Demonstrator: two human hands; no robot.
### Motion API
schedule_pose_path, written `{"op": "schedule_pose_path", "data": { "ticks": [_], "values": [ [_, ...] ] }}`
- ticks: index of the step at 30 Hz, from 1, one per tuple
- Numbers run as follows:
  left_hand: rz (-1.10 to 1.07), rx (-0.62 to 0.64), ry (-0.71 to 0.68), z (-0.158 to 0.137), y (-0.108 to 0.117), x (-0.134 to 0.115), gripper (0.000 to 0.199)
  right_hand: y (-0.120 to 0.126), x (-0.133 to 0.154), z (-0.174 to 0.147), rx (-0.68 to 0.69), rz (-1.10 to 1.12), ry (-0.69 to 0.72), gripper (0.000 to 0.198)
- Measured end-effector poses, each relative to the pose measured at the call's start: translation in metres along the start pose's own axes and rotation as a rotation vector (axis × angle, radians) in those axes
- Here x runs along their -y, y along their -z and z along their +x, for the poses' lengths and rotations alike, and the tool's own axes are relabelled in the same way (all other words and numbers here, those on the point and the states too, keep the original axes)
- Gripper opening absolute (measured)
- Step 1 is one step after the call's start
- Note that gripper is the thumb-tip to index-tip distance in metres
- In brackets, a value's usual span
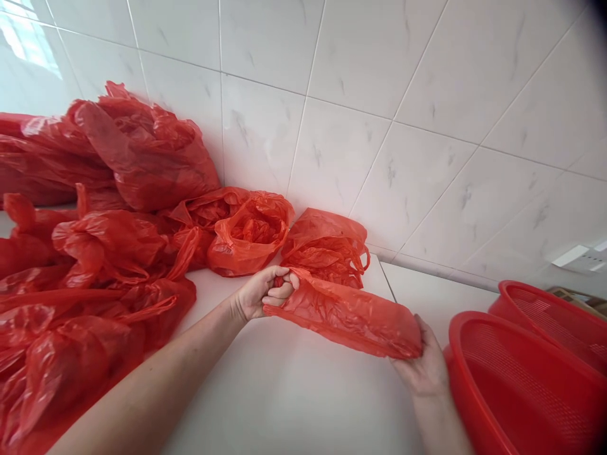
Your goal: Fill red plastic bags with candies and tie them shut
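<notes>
Stretched between my two hands is a red plastic bag (351, 316), drawn out into a long flat strip above the white table. My left hand (270, 294) is closed on its left end, fingers curled into the plastic. At the other end my right hand (427, 360) grips the bag, its fingers partly hidden behind the plastic. Just beyond the held bag lies another red bag (327, 240), crumpled near the wall. To its left an opened red bag (251, 234) has more crumpled red plastic inside.
A large heap of red plastic bags (109, 246) spreads over the left side of the white table (294, 392). Two red plastic baskets (474, 366) with perforated walls stand at the right. A tiled wall (351, 139) rises behind the table.
</notes>
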State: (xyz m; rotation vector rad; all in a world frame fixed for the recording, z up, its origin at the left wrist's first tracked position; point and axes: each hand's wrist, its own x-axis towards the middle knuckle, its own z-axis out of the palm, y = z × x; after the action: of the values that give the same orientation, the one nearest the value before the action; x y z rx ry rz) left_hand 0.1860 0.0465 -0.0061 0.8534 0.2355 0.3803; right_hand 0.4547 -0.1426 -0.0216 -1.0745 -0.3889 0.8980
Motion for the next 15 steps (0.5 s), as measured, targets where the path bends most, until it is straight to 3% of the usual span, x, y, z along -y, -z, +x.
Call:
{"op": "schedule_pose_path", "data": {
  "ticks": [3, 5, 7, 9, 11, 12, 13, 15],
  "values": [
    [0.003, 0.038, -0.013, -0.004, 0.000, -0.001, 0.034, -0.009, 0.001, -0.004, -0.042, 0.006, -0.066, 0.014],
    [0.004, 0.046, -0.018, -0.003, -0.003, 0.001, 0.033, -0.014, 0.001, -0.008, -0.183, -0.151, 0.006, 0.022],
    [0.000, 0.045, -0.020, 0.001, -0.006, 0.005, 0.031, -0.020, -0.001, -0.016, -0.389, -0.466, 0.258, 0.032],
    [-0.006, 0.041, -0.021, 0.006, -0.009, 0.012, 0.029, -0.029, -0.005, -0.029, -0.516, -0.777, 0.639, 0.036],
    [-0.005, 0.043, -0.010, 0.010, -0.013, 0.019, 0.029, -0.041, -0.012, -0.044, -0.403, -0.953, 0.927, 0.025],
    [0.001, 0.049, 0.000, 0.012, -0.015, 0.022, 0.029, -0.047, -0.016, -0.050, -0.268, -0.996, 0.980, 0.019],
    [0.012, 0.060, 0.014, 0.012, -0.019, 0.025, 0.029, -0.053, -0.022, -0.054, -0.112, -1.027, 0.967, 0.016],
    [0.044, 0.099, 0.050, 0.009, -0.029, 0.030, 0.029, -0.061, -0.032, -0.054, 0.116, -1.077, 0.807, 0.019]
  ]
}}
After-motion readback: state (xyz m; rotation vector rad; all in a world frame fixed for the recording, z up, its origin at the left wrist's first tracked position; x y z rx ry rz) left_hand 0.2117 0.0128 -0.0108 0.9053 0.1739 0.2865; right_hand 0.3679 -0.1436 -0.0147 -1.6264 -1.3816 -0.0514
